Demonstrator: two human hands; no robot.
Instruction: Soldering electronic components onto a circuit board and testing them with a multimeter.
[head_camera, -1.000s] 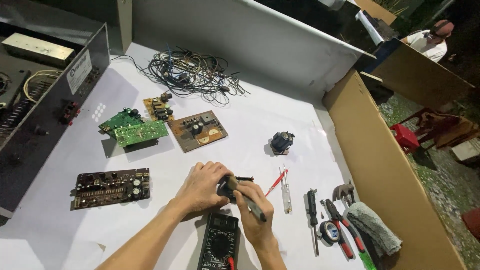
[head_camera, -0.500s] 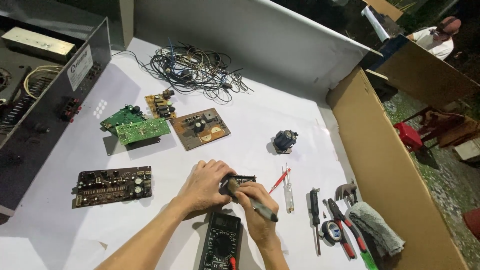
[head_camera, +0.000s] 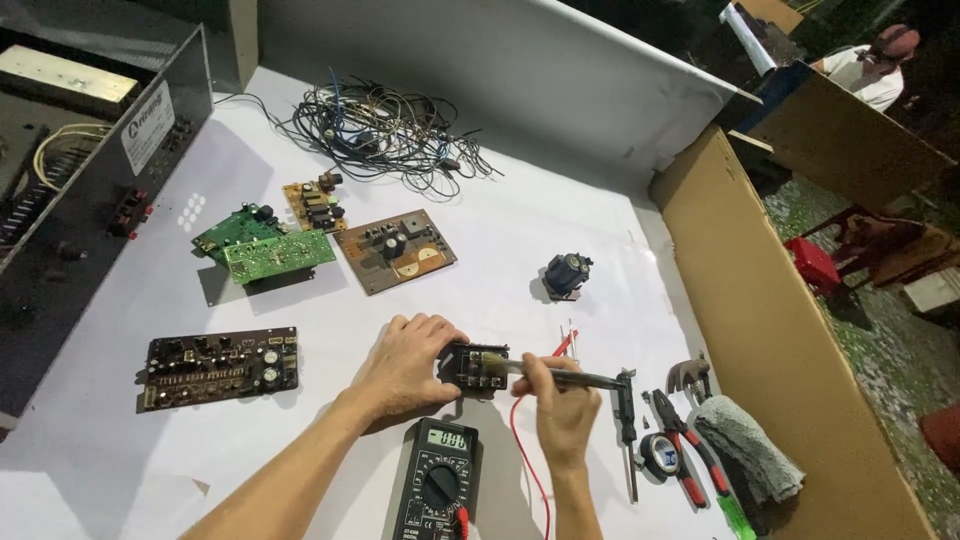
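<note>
Left hand (head_camera: 405, 365) steadies small board (head_camera: 472, 366) — right hand (head_camera: 562, 408) holds probe (head_camera: 560, 374).

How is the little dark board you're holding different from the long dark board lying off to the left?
The small dark board is short and blocky and gripped by the left hand, while the right hand puts a probe to it. The long dark board is a much wider strip lying flat on the white table, untouched. Both are dark circuit boards studded with components.
</note>
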